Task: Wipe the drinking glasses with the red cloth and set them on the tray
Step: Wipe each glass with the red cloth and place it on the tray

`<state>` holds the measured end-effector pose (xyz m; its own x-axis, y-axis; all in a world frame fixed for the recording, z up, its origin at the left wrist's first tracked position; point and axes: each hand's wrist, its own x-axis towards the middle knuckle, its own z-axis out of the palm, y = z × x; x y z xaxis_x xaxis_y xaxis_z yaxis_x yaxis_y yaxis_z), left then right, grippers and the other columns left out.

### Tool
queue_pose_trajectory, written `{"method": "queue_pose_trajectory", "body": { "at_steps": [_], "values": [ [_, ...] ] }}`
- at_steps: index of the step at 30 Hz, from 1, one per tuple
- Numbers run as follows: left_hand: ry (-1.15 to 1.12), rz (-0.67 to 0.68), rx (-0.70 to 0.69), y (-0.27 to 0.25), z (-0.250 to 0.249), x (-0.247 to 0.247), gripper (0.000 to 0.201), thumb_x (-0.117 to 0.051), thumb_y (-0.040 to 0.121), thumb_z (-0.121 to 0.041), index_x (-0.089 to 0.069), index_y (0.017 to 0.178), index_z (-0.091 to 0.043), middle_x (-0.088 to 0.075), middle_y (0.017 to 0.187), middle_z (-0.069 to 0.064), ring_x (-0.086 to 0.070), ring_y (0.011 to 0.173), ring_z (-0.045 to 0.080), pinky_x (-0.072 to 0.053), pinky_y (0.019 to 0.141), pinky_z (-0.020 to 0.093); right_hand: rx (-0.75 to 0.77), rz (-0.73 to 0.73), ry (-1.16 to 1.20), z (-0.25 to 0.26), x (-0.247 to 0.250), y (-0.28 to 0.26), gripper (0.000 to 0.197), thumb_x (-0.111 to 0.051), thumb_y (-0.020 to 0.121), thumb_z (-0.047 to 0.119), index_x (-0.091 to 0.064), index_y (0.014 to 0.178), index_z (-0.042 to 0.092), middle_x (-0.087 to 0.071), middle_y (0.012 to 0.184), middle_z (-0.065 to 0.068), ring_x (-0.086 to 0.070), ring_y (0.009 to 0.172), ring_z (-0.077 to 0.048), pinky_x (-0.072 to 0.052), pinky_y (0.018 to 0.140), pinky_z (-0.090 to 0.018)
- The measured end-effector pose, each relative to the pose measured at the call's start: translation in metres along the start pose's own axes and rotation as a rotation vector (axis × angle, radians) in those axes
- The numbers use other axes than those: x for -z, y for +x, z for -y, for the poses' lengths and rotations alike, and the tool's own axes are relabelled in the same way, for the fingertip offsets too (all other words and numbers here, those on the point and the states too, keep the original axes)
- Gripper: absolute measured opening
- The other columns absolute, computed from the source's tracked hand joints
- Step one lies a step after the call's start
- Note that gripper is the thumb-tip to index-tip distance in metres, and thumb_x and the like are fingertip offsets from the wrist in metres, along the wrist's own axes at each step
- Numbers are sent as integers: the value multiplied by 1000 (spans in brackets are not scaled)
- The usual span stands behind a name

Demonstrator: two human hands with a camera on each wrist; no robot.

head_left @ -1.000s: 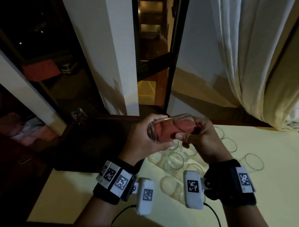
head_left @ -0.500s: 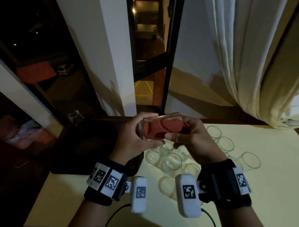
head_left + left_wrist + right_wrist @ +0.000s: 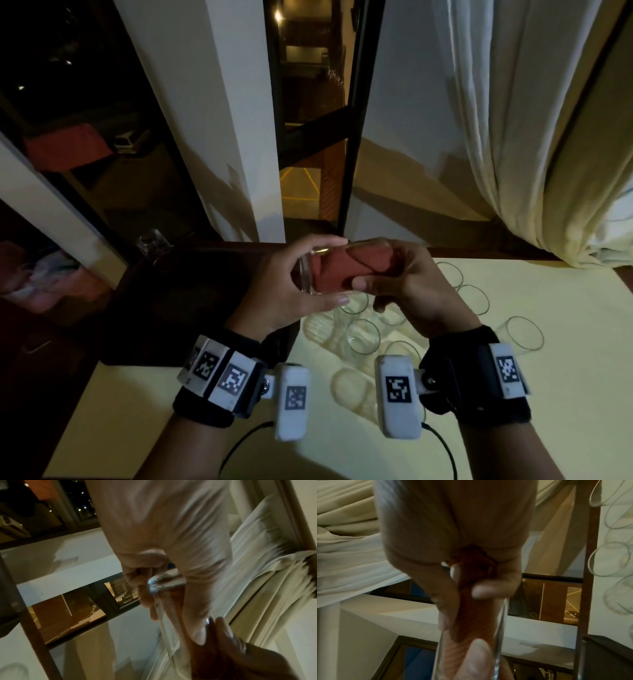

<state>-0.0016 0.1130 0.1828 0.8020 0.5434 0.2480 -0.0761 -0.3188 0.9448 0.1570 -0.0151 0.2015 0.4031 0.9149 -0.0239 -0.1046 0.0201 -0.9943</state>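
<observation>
Wiping the inside of the glass (image 3: 310, 270) is the step in hand: it lies on its side above the worktop (image 3: 565, 342), base to the left, with the red cloth (image 3: 346, 270) stuffed in from the right. The left hand (image 3: 274, 291) has its grip curled round the base end; the right hand (image 3: 407, 284) pinches the cloth at the mouth. To do it well, I would turn glass against cloth, press lightly and keep the hold firm. The tray (image 3: 178, 301), dark, sits left; more glasses (image 3: 363, 335) stand below.
</observation>
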Motion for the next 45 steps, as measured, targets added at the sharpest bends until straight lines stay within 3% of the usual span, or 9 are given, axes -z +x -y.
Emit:
{"method": "queue_pose_trajectory", "body": {
  "at_steps": [3,8,13,17,24,30,33,38,45],
  "values": [
    [-11,69,68,3,-4,4,73,-95,59,-22,-61,123,-29,-68,116,-12,-67,105,4,-54,83,18,65,-51,81,-8,-4,-1,40,-75,55,-4,-71,94,-1,-71,81,-13,-63,63,-19,-46,46,-24],
    [-263,12,218,3,-6,-3,63,-88,62,-25,-62,119,-19,-70,92,-2,-64,57,7,-50,52,20,112,-106,83,-10,-9,2,39,-69,43,-11,-68,79,2,-70,72,-2,-66,67,-13,-51,52,-24],
    [-88,-18,89,-3,0,-1,66,-94,62,-13,-67,120,-28,-72,115,-10,-69,105,6,-53,83,18,-13,-11,36,-8,-5,0,24,-78,60,4,-75,74,24,-68,81,-5,-61,65,-15,-45,47,-23],
    [-76,-21,91,-6,3,-2,73,-96,57,-23,-66,122,-29,-71,117,-13,-68,108,7,-54,87,19,48,-21,98,-13,-5,-1,28,-77,55,-4,-77,72,19,-66,81,-15,-56,63,-22,-43,48,-24],
    [-349,11,270,-1,-3,-10,74,-87,58,-20,-59,124,0,-73,84,8,-67,59,12,-42,42,18,104,-55,153,-14,-4,-3,44,-71,41,-16,-73,65,20,-71,77,-3,-65,73,-20,-53,58,-27],
    [-77,90,140,-3,-9,0,70,-91,62,4,-63,122,-18,-68,115,-11,-67,104,-1,-52,82,14,-3,15,71,-10,0,-7,43,-77,56,-4,-70,98,2,-70,78,-9,-62,59,-17,-47,43,-24],
    [-27,119,137,-3,-7,1,74,-96,60,-6,-62,124,-23,-67,118,-11,-66,106,2,-53,85,17,34,-21,113,-12,-2,-10,41,-74,50,-10,-74,88,4,-71,75,-14,-60,54,-19,-45,41,-23],
    [-220,143,249,0,-5,-3,63,-88,62,-19,-62,119,-25,-72,102,2,-70,72,12,-56,59,24,81,-123,49,-15,-6,-10,37,-68,45,-19,-69,78,-3,-69,71,-8,-63,63,-19,-52,50,-28],
    [27,43,16,-4,2,-10,75,-93,62,-15,-63,129,-25,-69,125,-10,-64,117,3,-51,97,21,28,4,0,-9,6,-9,32,-80,55,-2,-76,80,17,-67,80,-15,-55,60,-23,-41,44,-24]
  ]
}}
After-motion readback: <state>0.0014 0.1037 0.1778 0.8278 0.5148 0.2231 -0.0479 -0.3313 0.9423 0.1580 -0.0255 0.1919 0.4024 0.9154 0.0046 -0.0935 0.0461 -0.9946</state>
